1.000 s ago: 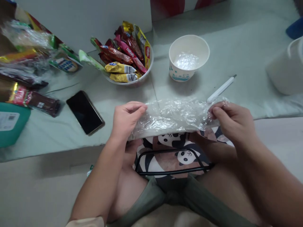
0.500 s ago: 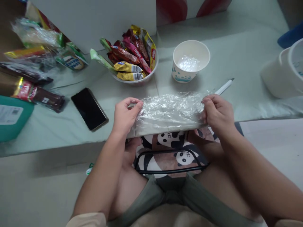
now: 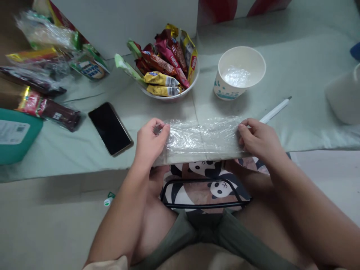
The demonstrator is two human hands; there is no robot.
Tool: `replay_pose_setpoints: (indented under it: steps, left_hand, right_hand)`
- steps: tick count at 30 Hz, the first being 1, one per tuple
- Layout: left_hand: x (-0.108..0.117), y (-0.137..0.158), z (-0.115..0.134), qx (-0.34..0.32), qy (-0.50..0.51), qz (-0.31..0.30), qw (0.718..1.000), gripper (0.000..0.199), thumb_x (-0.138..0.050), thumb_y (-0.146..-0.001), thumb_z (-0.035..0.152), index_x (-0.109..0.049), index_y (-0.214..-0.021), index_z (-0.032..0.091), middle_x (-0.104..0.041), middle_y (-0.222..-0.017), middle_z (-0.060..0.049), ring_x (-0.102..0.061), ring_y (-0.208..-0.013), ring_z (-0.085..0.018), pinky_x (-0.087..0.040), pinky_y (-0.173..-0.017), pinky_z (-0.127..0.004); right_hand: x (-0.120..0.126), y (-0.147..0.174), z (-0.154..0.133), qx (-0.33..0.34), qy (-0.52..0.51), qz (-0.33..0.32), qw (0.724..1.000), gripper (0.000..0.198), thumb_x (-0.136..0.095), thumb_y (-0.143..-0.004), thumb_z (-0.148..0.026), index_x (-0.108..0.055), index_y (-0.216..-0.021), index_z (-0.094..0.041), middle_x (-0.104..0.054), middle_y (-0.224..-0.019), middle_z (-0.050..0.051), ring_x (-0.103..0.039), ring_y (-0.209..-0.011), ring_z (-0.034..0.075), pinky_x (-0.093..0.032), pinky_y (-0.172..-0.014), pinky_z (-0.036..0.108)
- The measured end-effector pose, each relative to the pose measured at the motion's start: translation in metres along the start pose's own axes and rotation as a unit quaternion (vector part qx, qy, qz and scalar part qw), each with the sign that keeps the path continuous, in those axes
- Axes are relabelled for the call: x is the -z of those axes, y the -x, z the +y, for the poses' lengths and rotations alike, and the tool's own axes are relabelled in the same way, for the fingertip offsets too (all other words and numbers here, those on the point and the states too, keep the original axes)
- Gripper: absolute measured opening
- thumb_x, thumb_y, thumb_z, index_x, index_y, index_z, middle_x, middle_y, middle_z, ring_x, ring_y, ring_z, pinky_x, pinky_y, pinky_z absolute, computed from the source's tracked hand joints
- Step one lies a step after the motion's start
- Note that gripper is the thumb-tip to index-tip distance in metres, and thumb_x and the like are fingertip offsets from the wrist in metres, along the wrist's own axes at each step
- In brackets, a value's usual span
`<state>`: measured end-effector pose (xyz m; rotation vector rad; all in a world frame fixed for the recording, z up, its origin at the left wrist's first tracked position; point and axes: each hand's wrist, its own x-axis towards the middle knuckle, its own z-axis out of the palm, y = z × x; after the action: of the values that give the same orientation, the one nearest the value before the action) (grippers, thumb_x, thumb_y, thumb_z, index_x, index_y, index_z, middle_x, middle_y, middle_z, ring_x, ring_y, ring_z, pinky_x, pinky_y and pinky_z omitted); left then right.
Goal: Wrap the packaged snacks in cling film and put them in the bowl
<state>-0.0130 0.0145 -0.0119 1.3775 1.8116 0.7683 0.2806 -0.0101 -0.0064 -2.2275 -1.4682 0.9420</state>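
A crinkled clear plastic bag point(image 3: 202, 135) is stretched sideways over the front edge of the table. My left hand point(image 3: 152, 140) pinches its left end between thumb and fingers. At the other end, my right hand point(image 3: 258, 137) is closed on the plastic in the same way. Behind the bag stands a white paper cup point(image 3: 229, 92) with crumpled clear plastic point(image 3: 236, 77) inside. A white pen-like tool point(image 3: 275, 110) with a dark tip lies just past my right hand, its near end hidden by that hand.
Left of my hands lies a black phone point(image 3: 110, 128). Behind it, a bowl point(image 3: 168, 98) holds several wrapped snack bars point(image 3: 160, 63). Snack packets point(image 3: 60, 114) and a green container point(image 3: 21, 150) crowd the left side. A white container point(image 3: 341, 99) stands at the right edge.
The bag is pulled flatter and lies slightly lower, still held at both ends. The camera view has turned a little, shifting the table's things to the right.
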Motion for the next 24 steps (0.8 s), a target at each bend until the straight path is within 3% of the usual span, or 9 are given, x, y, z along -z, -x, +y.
replay_pose_setpoints:
  steps: [4, 9, 13, 18, 24]
  left_hand:
    - [0.000, -0.003, -0.006, -0.022, 0.021, 0.001, 1.000, 0.015, -0.067, -0.079, 0.030, -0.055, -0.077, 0.021, -0.062, -0.077, 0.001, -0.051, -0.063, -0.011, -0.038, -0.055, -0.023]
    - [0.001, -0.004, -0.009, -0.028, 0.065, -0.022, 0.997, 0.018, -0.074, -0.074, 0.027, -0.058, -0.077, 0.020, -0.062, -0.075, 0.002, -0.046, -0.059, -0.010, -0.037, -0.055, -0.023]
    - [0.003, -0.002, -0.007, 0.001, 0.103, -0.044, 0.994, 0.022, -0.078, -0.067, 0.024, -0.059, -0.079, 0.020, -0.056, -0.066, 0.004, -0.045, -0.056, -0.009, -0.035, -0.053, -0.023]
    - [0.006, -0.001, -0.003, 0.017, 0.144, -0.062, 0.988, 0.029, -0.081, -0.061, 0.024, -0.060, -0.081, 0.019, -0.058, -0.071, 0.003, -0.049, -0.061, -0.008, -0.038, -0.056, -0.021]
    - [0.006, -0.003, 0.002, 0.054, 0.216, -0.076, 0.972, 0.027, -0.078, -0.063, 0.028, -0.059, -0.080, 0.020, -0.058, -0.070, 0.002, -0.053, -0.060, -0.010, -0.043, -0.051, -0.021]
  right_hand:
    - [0.002, -0.001, 0.002, -0.007, -0.052, 0.011, 0.999, 0.028, -0.054, -0.092, -0.043, -0.055, -0.073, -0.022, -0.061, -0.054, -0.002, -0.054, -0.043, 0.013, -0.044, -0.048, 0.027]
    - [0.003, 0.000, 0.005, -0.020, -0.086, 0.035, 0.995, 0.025, -0.059, -0.088, -0.039, -0.058, -0.070, -0.021, -0.057, -0.050, -0.003, -0.052, -0.040, 0.013, -0.041, -0.042, 0.026]
    - [0.002, 0.000, 0.007, -0.005, -0.077, 0.052, 0.996, 0.026, -0.063, -0.085, -0.041, -0.059, -0.069, -0.021, -0.056, -0.048, -0.003, -0.051, -0.039, 0.012, -0.040, -0.042, 0.026]
    - [0.003, -0.003, 0.004, -0.011, -0.056, 0.038, 0.998, 0.027, -0.060, -0.088, -0.042, -0.059, -0.070, -0.022, -0.054, -0.045, -0.004, -0.050, -0.037, 0.013, -0.039, -0.044, 0.028]
    - [0.003, -0.006, 0.003, -0.013, -0.014, 0.034, 0.999, 0.028, -0.058, -0.089, -0.044, -0.057, -0.071, -0.023, -0.054, -0.045, -0.003, -0.052, -0.042, 0.015, -0.039, -0.051, 0.030]
